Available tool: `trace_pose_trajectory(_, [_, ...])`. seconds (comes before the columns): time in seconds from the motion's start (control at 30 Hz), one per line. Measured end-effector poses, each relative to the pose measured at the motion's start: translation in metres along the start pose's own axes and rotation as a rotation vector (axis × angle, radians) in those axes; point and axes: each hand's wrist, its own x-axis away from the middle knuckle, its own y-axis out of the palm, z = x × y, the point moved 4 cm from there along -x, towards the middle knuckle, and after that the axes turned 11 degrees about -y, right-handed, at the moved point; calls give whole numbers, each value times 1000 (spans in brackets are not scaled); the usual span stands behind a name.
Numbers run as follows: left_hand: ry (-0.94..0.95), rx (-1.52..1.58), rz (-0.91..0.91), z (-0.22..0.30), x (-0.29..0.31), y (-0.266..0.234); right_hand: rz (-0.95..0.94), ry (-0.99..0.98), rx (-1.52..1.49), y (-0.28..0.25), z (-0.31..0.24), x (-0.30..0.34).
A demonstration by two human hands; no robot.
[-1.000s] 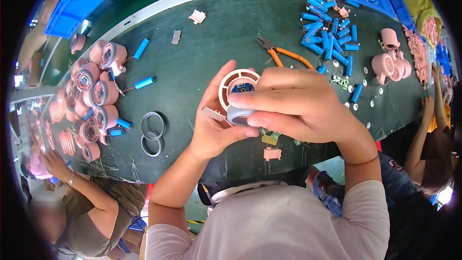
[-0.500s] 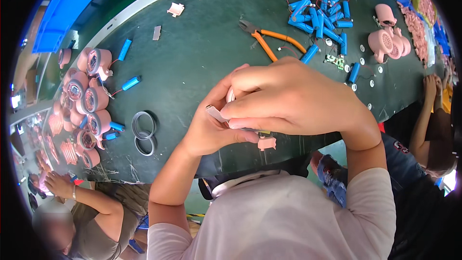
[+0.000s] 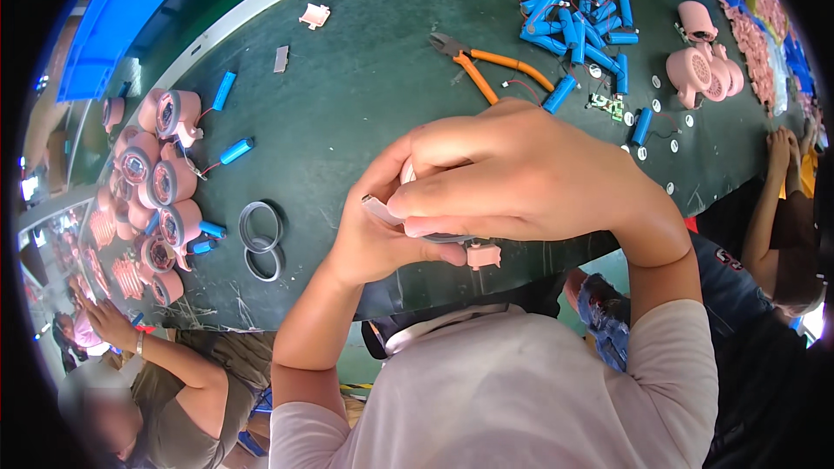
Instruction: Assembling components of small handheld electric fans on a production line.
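Note:
My left hand [image 3: 369, 217] is cupped around a mostly hidden round piece, apparently a pink fan head. Its pink bracket [image 3: 483, 254] and part of a dark grey rim stick out below my right hand [image 3: 512, 178]. That hand lies over the top of the piece, fingers closed. At its fingertips a thin flat greyish strip [image 3: 380, 209] shows, apparently pinched between thumb and finger. To the left, two grey rings [image 3: 261, 224] overlap on the green table. Just beyond my hands lie orange-handled cutters [image 3: 476, 65].
Pink fan heads [image 3: 174, 181] with blue batteries are heaped at the left. A pile of blue batteries [image 3: 578, 22] and a green circuit board [image 3: 607, 106] lie far right. More pink housings [image 3: 695, 69] stand beyond. Co-workers sit at both sides, one hand [image 3: 111, 326] at lower left.
Both hands have shifted slightly left with the fan head and strip, their grip much the same. The co-worker's hand at lower left has moved a little.

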Motion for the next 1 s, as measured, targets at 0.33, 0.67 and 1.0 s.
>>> trace_pose_trajectory(0.33, [204, -6, 50, 1, 1, -9, -14, -61, 202, -9, -6, -10])
trace_pose_trajectory(0.67, [240, -12, 205, 4, 2, 4, 176, 479, -129, 28, 34, 15])
trace_pose_trajectory(1.0, [311, -89, 297, 15, -4, 5, 306, 431, -230, 24, 47, 8])
